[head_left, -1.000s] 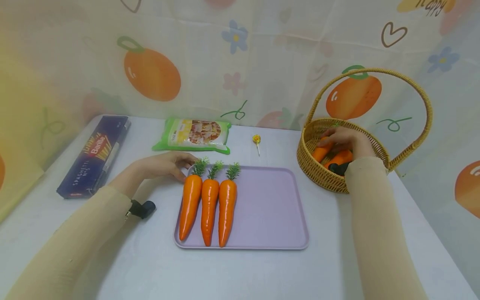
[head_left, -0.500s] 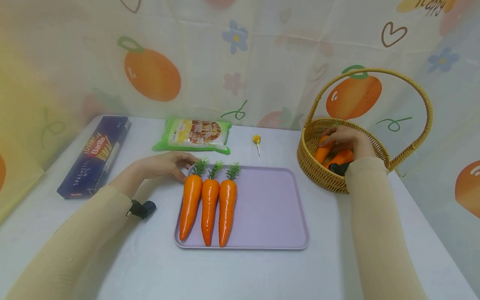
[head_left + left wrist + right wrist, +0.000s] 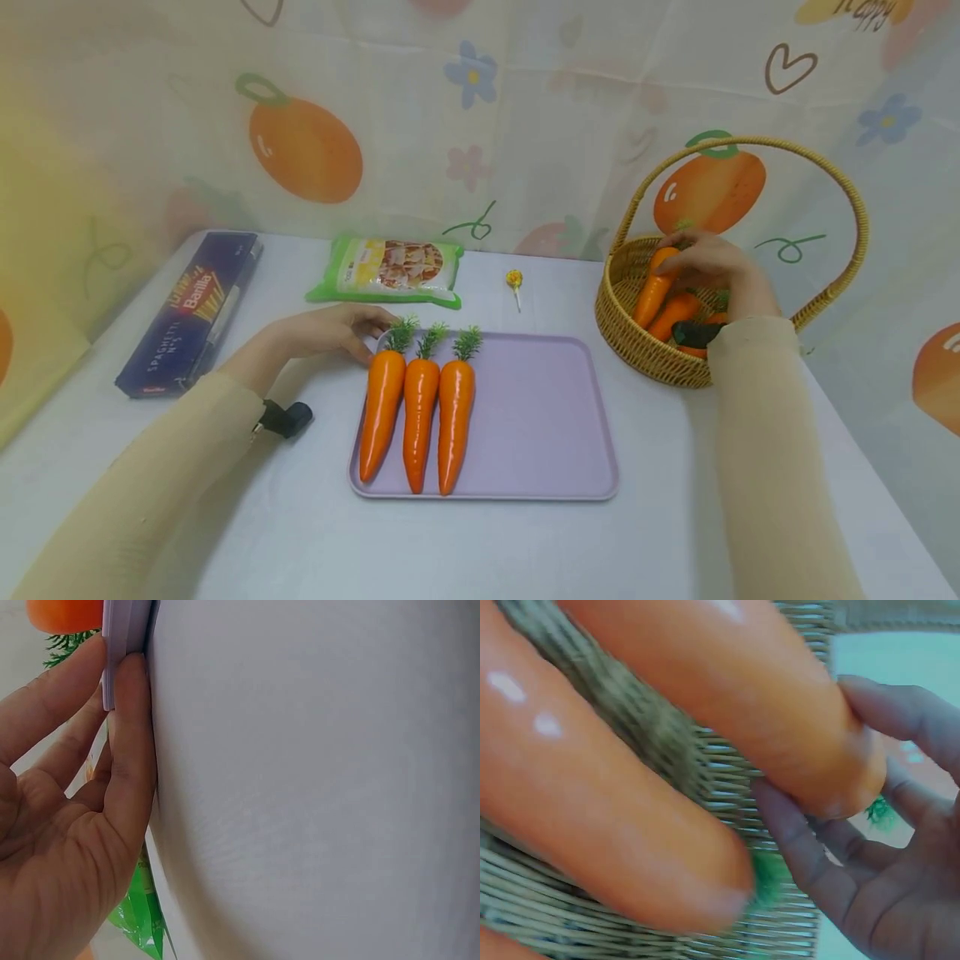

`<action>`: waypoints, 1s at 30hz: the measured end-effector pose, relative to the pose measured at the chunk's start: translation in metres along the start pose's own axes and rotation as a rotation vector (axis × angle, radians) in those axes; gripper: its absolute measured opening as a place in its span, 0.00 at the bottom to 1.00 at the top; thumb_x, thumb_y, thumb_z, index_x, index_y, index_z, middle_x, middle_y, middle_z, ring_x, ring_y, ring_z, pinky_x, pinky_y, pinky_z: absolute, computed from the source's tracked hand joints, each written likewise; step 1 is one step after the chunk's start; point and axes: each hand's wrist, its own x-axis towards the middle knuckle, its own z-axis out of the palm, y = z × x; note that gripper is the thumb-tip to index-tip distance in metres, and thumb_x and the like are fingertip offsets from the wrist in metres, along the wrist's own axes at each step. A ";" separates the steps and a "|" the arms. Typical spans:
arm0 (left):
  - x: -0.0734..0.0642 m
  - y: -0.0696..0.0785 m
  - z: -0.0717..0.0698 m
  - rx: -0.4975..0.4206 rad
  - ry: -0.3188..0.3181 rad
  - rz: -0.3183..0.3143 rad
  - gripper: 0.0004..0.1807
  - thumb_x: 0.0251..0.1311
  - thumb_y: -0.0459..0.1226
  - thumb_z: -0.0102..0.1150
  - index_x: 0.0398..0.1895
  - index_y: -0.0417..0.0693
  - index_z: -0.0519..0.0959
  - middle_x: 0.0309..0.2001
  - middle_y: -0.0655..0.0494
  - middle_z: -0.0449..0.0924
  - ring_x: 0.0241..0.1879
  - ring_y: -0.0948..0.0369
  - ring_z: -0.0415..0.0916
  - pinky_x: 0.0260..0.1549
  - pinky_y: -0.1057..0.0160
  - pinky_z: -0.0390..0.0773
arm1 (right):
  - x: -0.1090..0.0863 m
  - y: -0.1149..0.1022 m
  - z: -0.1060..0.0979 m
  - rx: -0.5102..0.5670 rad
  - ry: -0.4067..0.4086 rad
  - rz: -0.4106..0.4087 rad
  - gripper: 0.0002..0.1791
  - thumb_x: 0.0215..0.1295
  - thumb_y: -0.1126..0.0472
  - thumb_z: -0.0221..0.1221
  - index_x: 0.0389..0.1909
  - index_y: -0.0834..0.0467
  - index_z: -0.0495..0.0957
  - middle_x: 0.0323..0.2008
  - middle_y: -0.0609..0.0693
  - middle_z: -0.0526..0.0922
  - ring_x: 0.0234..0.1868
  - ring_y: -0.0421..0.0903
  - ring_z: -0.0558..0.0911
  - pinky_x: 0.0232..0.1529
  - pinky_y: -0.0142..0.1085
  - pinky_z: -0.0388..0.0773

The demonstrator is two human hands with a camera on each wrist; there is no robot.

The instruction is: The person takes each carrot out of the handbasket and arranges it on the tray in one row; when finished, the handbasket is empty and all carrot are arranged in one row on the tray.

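Observation:
Three orange carrots [image 3: 419, 425] with green tops lie side by side on the left part of a lilac tray [image 3: 540, 417]. At the tray's upper left corner, my left hand [image 3: 333, 329] pinches the rim between thumb and fingers; the left wrist view shows the tray edge [image 3: 112, 652] between them. Over the wicker basket [image 3: 637, 354], my right hand [image 3: 705, 258] grips a carrot [image 3: 655, 287] near its leafy end, tip pointing down into the basket. In the right wrist view, thumb and fingers are around the held carrot [image 3: 765, 697], and another carrot [image 3: 615, 802] lies beside it.
A blue spaghetti box [image 3: 191, 312] lies at the left. A green-edged food packet [image 3: 393, 271] and a yellow lollipop [image 3: 513, 279] are behind the tray. The basket's tall handle [image 3: 858, 217] arches over the right hand. More carrots [image 3: 675, 315] lie inside the basket.
My right hand has risen slightly and moved right, lifting the gripped carrot's top end up from the others in the basket. The left hand and tray have stayed put.

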 end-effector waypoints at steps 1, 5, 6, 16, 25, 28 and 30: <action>0.000 0.001 0.000 0.001 0.001 0.002 0.37 0.52 0.34 0.65 0.69 0.42 0.67 0.66 0.42 0.69 0.64 0.48 0.66 0.67 0.48 0.67 | -0.003 -0.002 -0.003 0.018 0.021 -0.009 0.32 0.66 0.56 0.62 0.67 0.56 0.60 0.50 0.49 0.71 0.37 0.39 0.84 0.49 0.39 0.83; 0.000 0.002 0.000 0.001 0.002 0.005 0.36 0.52 0.33 0.65 0.68 0.41 0.67 0.65 0.41 0.69 0.64 0.48 0.66 0.67 0.49 0.67 | -0.014 -0.008 -0.013 0.064 0.071 -0.048 0.28 0.67 0.56 0.61 0.65 0.50 0.62 0.55 0.46 0.68 0.38 0.33 0.81 0.47 0.33 0.82; -0.001 0.002 0.000 -0.003 0.000 0.007 0.36 0.52 0.32 0.64 0.68 0.40 0.67 0.65 0.41 0.69 0.64 0.48 0.66 0.66 0.49 0.68 | -0.017 -0.010 -0.015 0.075 0.080 -0.055 0.27 0.67 0.56 0.61 0.64 0.49 0.63 0.55 0.45 0.69 0.38 0.33 0.81 0.46 0.31 0.82; -0.001 0.003 -0.001 -0.024 -0.006 0.005 0.37 0.52 0.32 0.64 0.69 0.41 0.67 0.63 0.42 0.70 0.62 0.50 0.66 0.59 0.63 0.71 | -0.042 -0.040 -0.005 0.203 0.032 -0.195 0.27 0.66 0.65 0.60 0.64 0.54 0.63 0.56 0.46 0.68 0.43 0.38 0.81 0.43 0.28 0.82; -0.002 0.003 0.001 -0.023 -0.007 0.000 0.37 0.53 0.32 0.64 0.69 0.40 0.66 0.65 0.42 0.70 0.63 0.49 0.65 0.66 0.52 0.67 | -0.051 -0.063 0.020 0.125 -0.007 -0.324 0.23 0.66 0.65 0.60 0.60 0.52 0.67 0.54 0.46 0.71 0.43 0.40 0.79 0.44 0.30 0.81; -0.002 0.002 0.001 -0.023 -0.008 0.003 0.37 0.52 0.32 0.64 0.69 0.40 0.66 0.65 0.41 0.70 0.64 0.49 0.65 0.67 0.51 0.67 | -0.053 -0.068 0.029 0.119 -0.019 -0.354 0.23 0.65 0.66 0.61 0.59 0.52 0.68 0.53 0.47 0.72 0.43 0.42 0.80 0.44 0.31 0.82; -0.001 0.002 0.001 -0.024 -0.008 0.002 0.37 0.52 0.32 0.64 0.69 0.40 0.66 0.65 0.41 0.70 0.64 0.49 0.65 0.67 0.51 0.66 | -0.054 -0.070 0.035 0.094 -0.024 -0.365 0.23 0.64 0.66 0.61 0.58 0.52 0.68 0.54 0.46 0.72 0.43 0.42 0.80 0.44 0.31 0.82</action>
